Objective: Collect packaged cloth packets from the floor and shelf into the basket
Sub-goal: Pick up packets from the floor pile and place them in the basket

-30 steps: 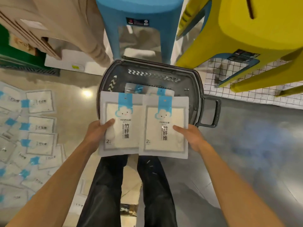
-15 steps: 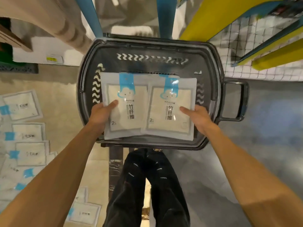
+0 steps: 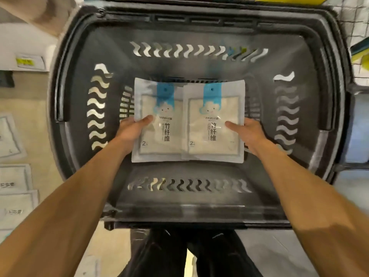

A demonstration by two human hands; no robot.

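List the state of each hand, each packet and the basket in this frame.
left hand: grips the left packet at its outer edge, thumb on top.
right hand: grips the right packet at its outer edge, thumb on top.
left packet: held flat, face up, inside the basket.
right packet: held flat, face up, overlapping the left packet's edge.
basket: upright, open.
floor packets: lying flat, left of the basket.
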